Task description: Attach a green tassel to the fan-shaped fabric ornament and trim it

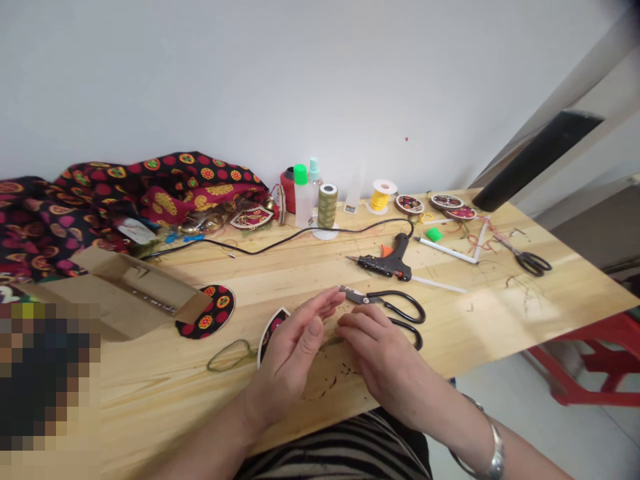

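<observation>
My left hand is held just above the table with its fingers stretched out and the thumb raised. It partly covers a leaf-shaped piece with a pale rim and dark patterned fabric. A loop of green thread lies left of that piece, and a bit of green cord shows between my hands. My right hand faces the left one, its fingers loosely bent and its thumb hidden; I see nothing held in it. Black-handled scissors lie just beyond it, partly covered. Small dark scraps are scattered between my wrists.
Beyond the scissors lies a black glue gun with its cord trailing left. An open cardboard box overlaps a round fabric piece. Bottles, thread spools and patterned cloth line the wall. A second pair of scissors lies right.
</observation>
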`<move>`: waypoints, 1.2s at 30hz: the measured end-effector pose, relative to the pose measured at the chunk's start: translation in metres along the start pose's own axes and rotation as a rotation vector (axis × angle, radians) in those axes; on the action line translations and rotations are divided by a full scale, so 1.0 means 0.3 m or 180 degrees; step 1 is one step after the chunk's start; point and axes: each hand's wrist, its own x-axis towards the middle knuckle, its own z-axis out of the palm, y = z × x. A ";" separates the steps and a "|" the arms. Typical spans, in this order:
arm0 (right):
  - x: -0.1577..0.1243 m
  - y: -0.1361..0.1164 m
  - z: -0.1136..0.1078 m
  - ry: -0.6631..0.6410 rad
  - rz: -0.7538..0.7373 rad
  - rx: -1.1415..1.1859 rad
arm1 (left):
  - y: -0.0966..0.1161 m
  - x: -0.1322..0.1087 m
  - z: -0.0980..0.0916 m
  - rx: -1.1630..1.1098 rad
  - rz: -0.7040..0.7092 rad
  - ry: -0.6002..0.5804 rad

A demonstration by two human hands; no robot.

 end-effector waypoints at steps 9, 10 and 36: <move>-0.008 -0.008 -0.014 0.0019 -0.0004 0.0051 | 0.058 -0.005 0.007 -0.0443 0.0355 0.0389; -0.006 -0.009 -0.018 0.0005 -0.0011 0.0039 | 0.088 -0.015 0.001 -0.0351 0.0412 0.0552; 0.123 -0.084 0.091 -0.0178 -0.0012 0.0372 | 0.016 -0.225 -0.205 0.4024 0.0045 0.0162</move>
